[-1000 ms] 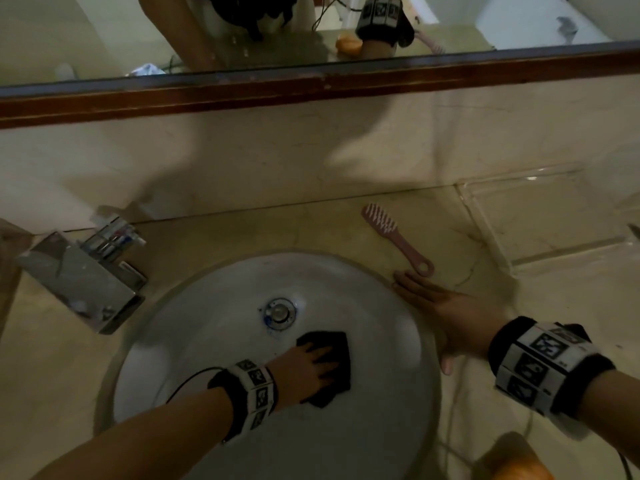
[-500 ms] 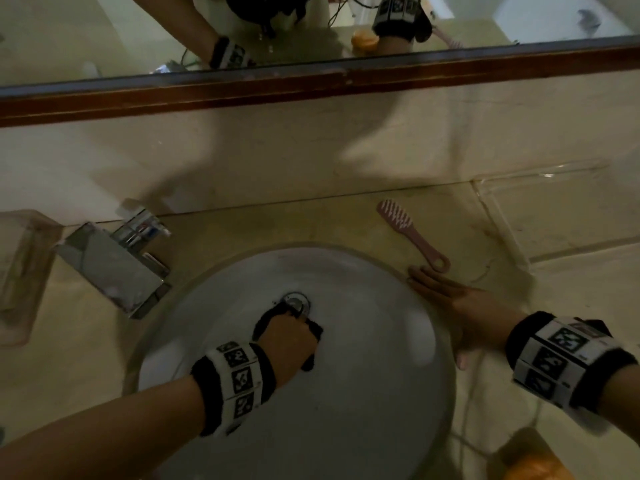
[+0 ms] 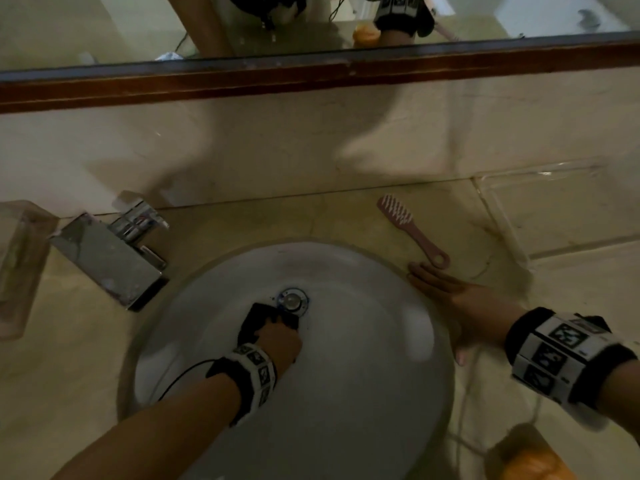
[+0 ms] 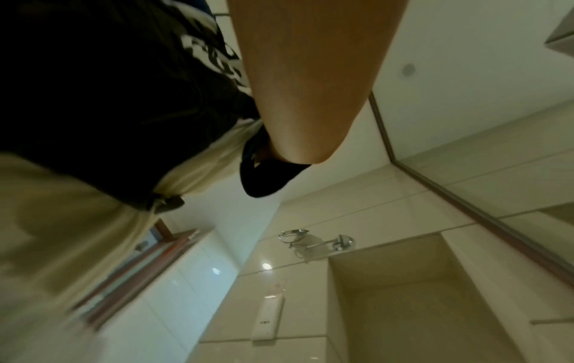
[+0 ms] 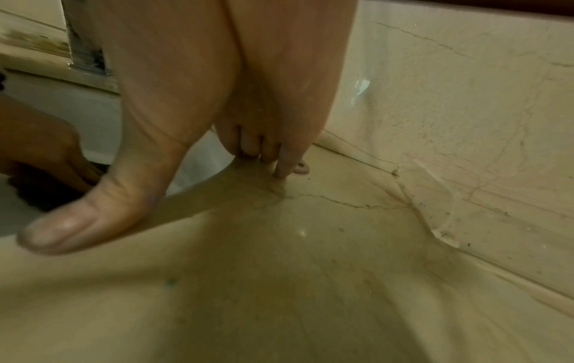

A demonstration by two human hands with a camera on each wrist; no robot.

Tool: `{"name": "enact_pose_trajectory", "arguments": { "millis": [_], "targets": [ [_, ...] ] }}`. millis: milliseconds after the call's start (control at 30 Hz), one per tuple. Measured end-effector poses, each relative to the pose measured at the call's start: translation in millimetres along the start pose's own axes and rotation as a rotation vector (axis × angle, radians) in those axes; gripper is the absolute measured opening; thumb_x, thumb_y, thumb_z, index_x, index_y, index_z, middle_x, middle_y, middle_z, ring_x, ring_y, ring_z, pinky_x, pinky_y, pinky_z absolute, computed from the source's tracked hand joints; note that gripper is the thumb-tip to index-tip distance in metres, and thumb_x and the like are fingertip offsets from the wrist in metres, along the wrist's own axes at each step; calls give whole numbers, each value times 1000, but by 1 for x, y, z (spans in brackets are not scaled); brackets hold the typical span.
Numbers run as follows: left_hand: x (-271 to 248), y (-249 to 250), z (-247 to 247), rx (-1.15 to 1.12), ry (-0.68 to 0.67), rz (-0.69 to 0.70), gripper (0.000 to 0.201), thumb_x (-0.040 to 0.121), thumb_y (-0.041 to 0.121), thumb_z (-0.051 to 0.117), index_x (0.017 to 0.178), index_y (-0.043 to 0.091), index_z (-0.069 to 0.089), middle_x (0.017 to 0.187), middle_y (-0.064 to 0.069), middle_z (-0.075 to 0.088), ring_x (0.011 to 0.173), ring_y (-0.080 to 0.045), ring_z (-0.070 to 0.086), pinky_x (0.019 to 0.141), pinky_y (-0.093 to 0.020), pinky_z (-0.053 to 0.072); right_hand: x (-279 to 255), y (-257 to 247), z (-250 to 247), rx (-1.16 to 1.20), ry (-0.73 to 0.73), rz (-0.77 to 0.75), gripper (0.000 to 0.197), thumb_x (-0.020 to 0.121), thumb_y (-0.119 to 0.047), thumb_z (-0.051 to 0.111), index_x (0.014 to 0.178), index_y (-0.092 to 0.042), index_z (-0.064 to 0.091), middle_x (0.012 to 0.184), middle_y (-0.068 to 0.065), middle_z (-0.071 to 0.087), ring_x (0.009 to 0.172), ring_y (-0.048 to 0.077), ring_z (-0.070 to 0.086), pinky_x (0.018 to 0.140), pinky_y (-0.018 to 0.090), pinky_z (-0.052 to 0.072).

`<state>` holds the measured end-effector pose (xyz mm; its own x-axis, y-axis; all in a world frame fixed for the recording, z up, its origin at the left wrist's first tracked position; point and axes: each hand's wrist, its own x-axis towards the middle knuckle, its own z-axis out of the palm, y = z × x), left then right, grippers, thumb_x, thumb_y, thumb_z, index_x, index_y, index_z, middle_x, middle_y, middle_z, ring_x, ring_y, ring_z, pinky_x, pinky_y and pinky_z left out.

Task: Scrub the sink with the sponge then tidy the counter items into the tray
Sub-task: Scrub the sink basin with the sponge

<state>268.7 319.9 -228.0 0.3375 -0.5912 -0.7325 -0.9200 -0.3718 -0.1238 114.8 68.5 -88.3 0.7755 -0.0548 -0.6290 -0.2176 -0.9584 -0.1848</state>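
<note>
The round white sink [image 3: 363, 393] is set into a beige stone counter. My left hand [image 3: 281, 341] is down in the basin, its fingers curled over a dark sponge [image 3: 258, 318] that lies against the bowl just left of the metal drain [image 3: 293, 301]. My right hand [image 3: 453, 297] lies flat and open on the counter at the sink's right rim. In the right wrist view its fingertips [image 5: 281, 167] press the stone and its thumb [image 5: 80, 226] hangs over the basin edge. A pink brush [image 3: 410, 232] lies just beyond those fingertips. The left wrist view shows only an arm, a torso and the walls.
A clear tray [image 3: 512, 237] sits on the counter at the right, against the wall. A chrome faucet [image 3: 110, 261] stands at the sink's left, with a clear soap dish [image 3: 17, 271] beyond it. An orange object [image 3: 535, 462] is at the near right. A mirror [image 3: 311, 26] hangs above.
My left hand has slid the sponge from right of and below the drain up and leftwards to the drain's left edge, with its fingers now curled. The right hand has stayed put.
</note>
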Motion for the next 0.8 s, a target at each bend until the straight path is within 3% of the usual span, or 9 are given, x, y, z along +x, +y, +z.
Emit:
{"name": "enact_pose_trajectory", "arguments": {
  "millis": [133, 200, 233, 300, 400, 467, 533, 600, 800],
  "targets": [
    [0, -4, -28, 17, 47, 8, 29, 98, 12, 44, 120, 4, 61, 121, -11, 65, 112, -29, 61, 99, -37, 44, -2, -4, -5, 11, -8, 14, 137, 58, -41, 84, 147, -8, -15, 136, -9, -31, 141, 10, -19, 115, 15, 1],
    [-7, -6, -35, -87, 66, -47, 16, 92, 20, 55, 95, 13, 70, 87, -4, 71, 81, -23, 67, 81, -33, 50, -3, -5, -5, 2, -20, 21, 138, 57, -39, 85, 147, -10, -15, 139, -10, -29, 132, 5, -23, 107, 9, -4],
    [-10, -8, -35, -116, 89, -74, 15, 88, 22, 58, 76, 19, 65, 64, 2, 61, 58, -18, 58, 69, -26, 48, -3, -5, -6, -11, -29, 24, 140, 56, -40, 86, 147, -11, -16, 143, -10, -28, 130, 3, -23, 107, 8, -4],
    [-8, -7, -28, -209, 89, -23, 35, 89, 18, 51, 56, 21, 38, 53, 7, 34, 45, -11, 29, 57, -18, 31, -3, -6, -6, -26, -39, 31, 141, 55, -40, 86, 147, -11, -16, 150, -7, -25, 132, 4, -23, 112, 12, -2],
    [-27, 14, -30, -271, 93, 100, 46, 93, 13, 44, 55, 18, 17, 62, 4, 29, 53, -9, 24, 69, -23, 32, -5, -9, -8, -33, -38, 38, 142, 54, -38, 87, 147, -11, -17, 140, -12, -29, 133, 4, -23, 112, 12, -1],
    [-33, 33, -20, -232, 17, 139, 43, 99, 9, 37, 58, 17, 30, 67, -4, 37, 56, -10, 23, 74, -24, 29, -6, -11, -9, -32, -41, 44, 141, 55, -34, 87, 148, -11, -16, 143, -11, -29, 129, 2, -24, 114, 14, 0],
    [-31, 46, -11, -168, -114, 150, 28, 102, 9, 35, 95, 1, 60, 101, -23, 59, 70, -18, 47, 83, -19, 39, -6, -12, -10, -31, -36, 47, 141, 54, -33, 88, 148, -10, -16, 148, -8, -27, 136, 7, -23, 113, 13, 0],
    [-33, 49, -15, -115, -115, 120, 34, 101, 9, 39, 129, -7, 51, 138, -24, 49, 119, -34, 51, 109, -32, 37, -5, -12, -9, -37, -41, 51, 143, 52, -33, 89, 148, -10, -16, 149, -7, -27, 145, 15, -18, 113, 14, -2],
    [-17, 23, -51, -208, 63, -49, 38, 98, 16, 41, 132, 3, 51, 143, -10, 48, 131, -27, 46, 106, -36, 39, -5, -13, -7, -53, -33, 60, 144, 52, -33, 89, 148, -10, -16, 158, 5, -21, 146, 14, -16, 115, 17, 0]
  ]
}}
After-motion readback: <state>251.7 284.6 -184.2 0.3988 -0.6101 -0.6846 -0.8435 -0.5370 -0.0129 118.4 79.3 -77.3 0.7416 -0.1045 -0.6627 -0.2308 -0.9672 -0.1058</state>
